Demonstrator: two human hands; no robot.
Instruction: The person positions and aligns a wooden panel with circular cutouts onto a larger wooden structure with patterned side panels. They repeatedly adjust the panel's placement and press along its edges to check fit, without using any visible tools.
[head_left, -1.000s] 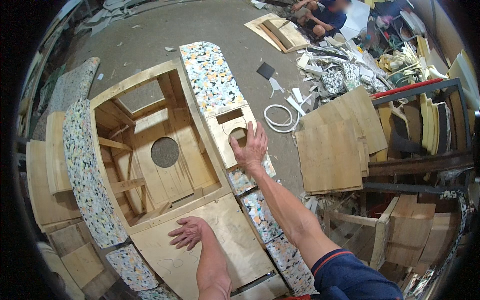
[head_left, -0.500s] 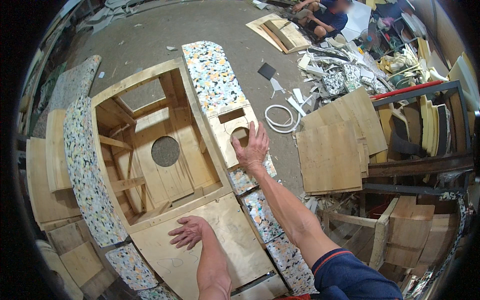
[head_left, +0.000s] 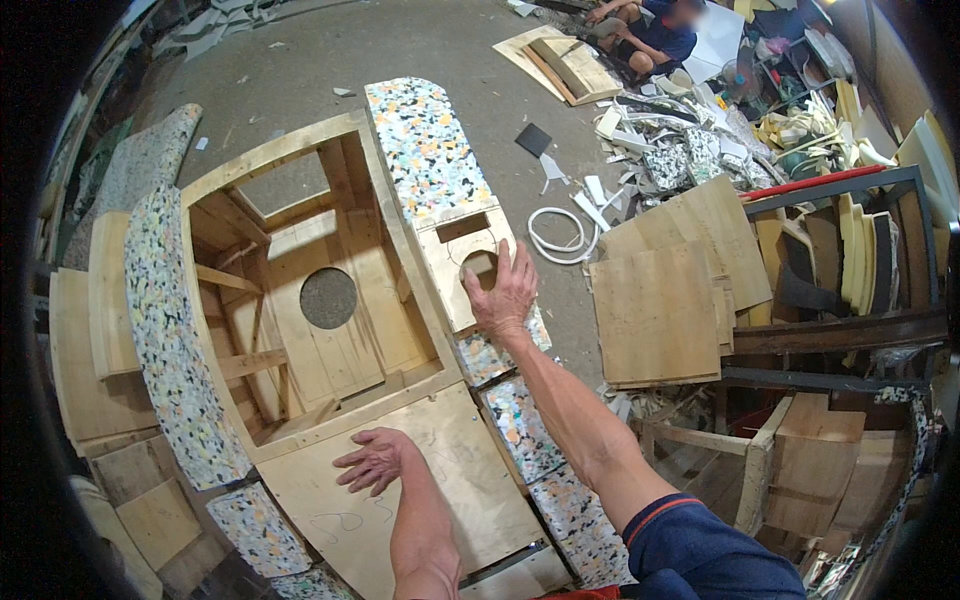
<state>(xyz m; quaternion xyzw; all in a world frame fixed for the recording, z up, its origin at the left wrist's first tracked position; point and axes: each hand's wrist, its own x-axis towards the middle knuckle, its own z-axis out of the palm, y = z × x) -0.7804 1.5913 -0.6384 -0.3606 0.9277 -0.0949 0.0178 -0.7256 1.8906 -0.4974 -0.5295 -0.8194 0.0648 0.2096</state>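
Observation:
A large plywood furniture frame [head_left: 300, 200] lies open on the floor, with a round hole [head_left: 328, 297] in its inner panel. Speckled foam padding [head_left: 425, 150] covers its right arm, and more foam [head_left: 165, 330] runs along its left side. My right hand [head_left: 503, 292] lies flat, fingers spread, on the bare wooden section of the right arm, by a round cut-out [head_left: 478, 265]. My left hand [head_left: 372, 461] rests palm down with fingers apart on the flat plywood panel [head_left: 440, 480] at the frame's near end. Neither hand holds anything.
Plywood sheets [head_left: 660, 300] are stacked to the right beside a metal rack [head_left: 850, 330]. A white hose coil [head_left: 560, 235] and foam scraps [head_left: 690, 150] lie on the concrete floor. Another person [head_left: 650, 30] sits at the far top. Wooden blocks [head_left: 90, 330] stand at left.

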